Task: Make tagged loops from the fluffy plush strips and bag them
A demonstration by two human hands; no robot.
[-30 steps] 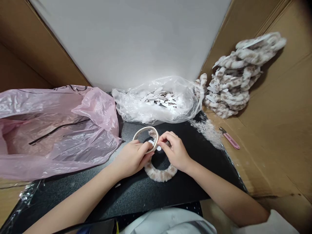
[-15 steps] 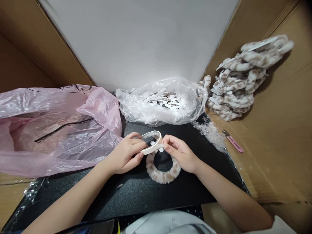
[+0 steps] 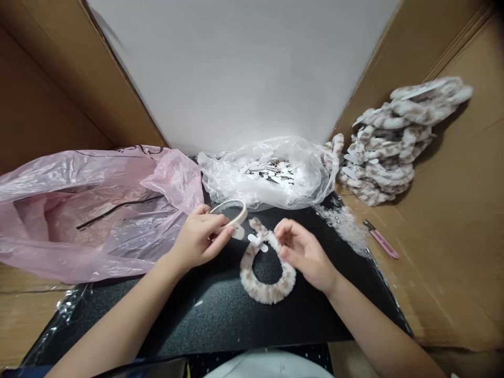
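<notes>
My left hand [image 3: 202,235] is closed on a roll of white tape [image 3: 243,214], gripped at its left side and tilted above the table. A white flap [image 3: 238,232] hangs at the roll's lower edge. Right of it, a fluffy cream-and-brown spotted band [image 3: 268,294] lies in a loop, its ends crossing at the top. White tabs [image 3: 258,241] sit at that crossing. My right hand [image 3: 303,254] is beside the loop's upper right, fingers curled and thumb apart from them. Nothing shows clearly between them; whether the fingertips touch the band I cannot tell.
Behind my hands is a clear plastic bag [image 3: 212,176] of small white and metal pieces. A pink plastic bag [image 3: 118,262] spreads at left. Several fluffy bands [image 3: 394,152] are piled at right, near a pink cutter [image 3: 384,244]. Cardboard walls [image 3: 464,210] flank the black table mat [image 3: 220,325].
My hands have moved apart. The tape roll went left and up with my left hand, and my right hand has come away from the tape, uncovering the band's crossing.
</notes>
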